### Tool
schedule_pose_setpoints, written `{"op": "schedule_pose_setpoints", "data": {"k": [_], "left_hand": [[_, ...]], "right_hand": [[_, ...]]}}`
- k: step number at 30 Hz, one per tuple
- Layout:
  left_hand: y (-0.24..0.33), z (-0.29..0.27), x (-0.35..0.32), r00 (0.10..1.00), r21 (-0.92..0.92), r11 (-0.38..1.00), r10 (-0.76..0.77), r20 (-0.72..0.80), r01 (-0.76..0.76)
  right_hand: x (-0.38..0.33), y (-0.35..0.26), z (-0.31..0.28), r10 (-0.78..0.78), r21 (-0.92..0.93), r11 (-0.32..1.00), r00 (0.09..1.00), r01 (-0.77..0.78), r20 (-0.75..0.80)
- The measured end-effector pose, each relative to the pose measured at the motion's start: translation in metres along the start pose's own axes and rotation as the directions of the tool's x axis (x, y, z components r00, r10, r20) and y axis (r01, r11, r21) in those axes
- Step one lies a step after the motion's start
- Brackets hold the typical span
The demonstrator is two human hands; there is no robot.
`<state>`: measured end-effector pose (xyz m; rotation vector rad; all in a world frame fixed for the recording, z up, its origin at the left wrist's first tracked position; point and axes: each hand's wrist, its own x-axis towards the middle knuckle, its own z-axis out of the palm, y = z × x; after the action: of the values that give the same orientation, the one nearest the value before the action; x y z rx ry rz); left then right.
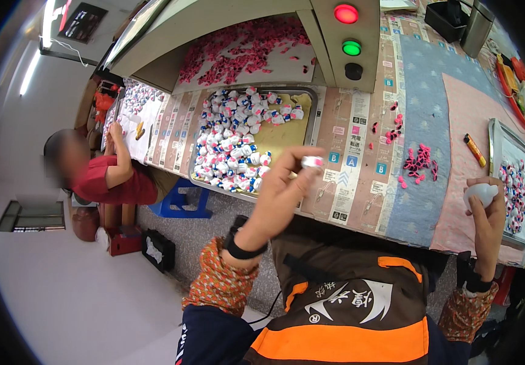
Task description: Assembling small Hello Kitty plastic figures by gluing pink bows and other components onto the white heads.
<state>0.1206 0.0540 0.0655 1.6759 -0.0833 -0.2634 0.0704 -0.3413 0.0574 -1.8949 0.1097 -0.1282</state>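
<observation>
Between the thumb and fingers of my left hand (283,191) is a small white figurine piece (311,162) with a pink patch. The hand is raised over the table's front edge, beside a metal tray (316,115) of similar white, blue and pink pieces (229,149). At the right, my right hand (489,214) is closed around a rounded, whitish squeeze bottle (481,194). It is next to a second metal tray (495,143) that holds more small coloured pieces (514,194). Small dark pink parts (419,158) lie in a loose pile between my hands.
A box-shaped machine (347,76) with red and green lamps stands behind the left tray, pink parts inside its opening. An orange-yellow tube (474,151) lies on the pink cloth (457,121). A metal flask (477,27) stands far right. A co-worker (116,164) sits left, near a blue stool (183,201).
</observation>
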Motion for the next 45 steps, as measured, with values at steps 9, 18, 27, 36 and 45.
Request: {"op": "schedule_pose_setpoints", "data": {"k": [9,18,27,36,45], "left_hand": [[-0.013,0.077,-0.039,0.940,-0.396,0.871,-0.183,0.289,0.291],[-0.027,0.111,-0.060,0.932,-0.342,0.876,-0.264,0.248,0.339],[-0.032,0.123,-0.073,0.950,-0.233,0.924,-0.275,0.145,0.303],[-0.027,0.123,-0.075,0.937,-0.112,0.938,-0.307,0.165,0.327],[-0.031,0.123,-0.078,0.930,-0.108,0.932,-0.324,0.176,0.345]], "right_hand": [[-0.046,-0.031,0.035,0.041,0.195,0.980,0.998,-0.047,0.038],[-0.070,-0.041,0.038,-0.131,0.276,0.959,0.967,0.067,0.221],[-0.070,-0.042,0.052,-0.460,-0.039,0.873,0.846,0.487,0.270],[-0.067,-0.047,0.056,-0.472,-0.105,0.843,0.819,0.528,0.327],[-0.066,-0.049,0.059,-0.442,-0.128,0.848,0.819,0.514,0.367]]}}
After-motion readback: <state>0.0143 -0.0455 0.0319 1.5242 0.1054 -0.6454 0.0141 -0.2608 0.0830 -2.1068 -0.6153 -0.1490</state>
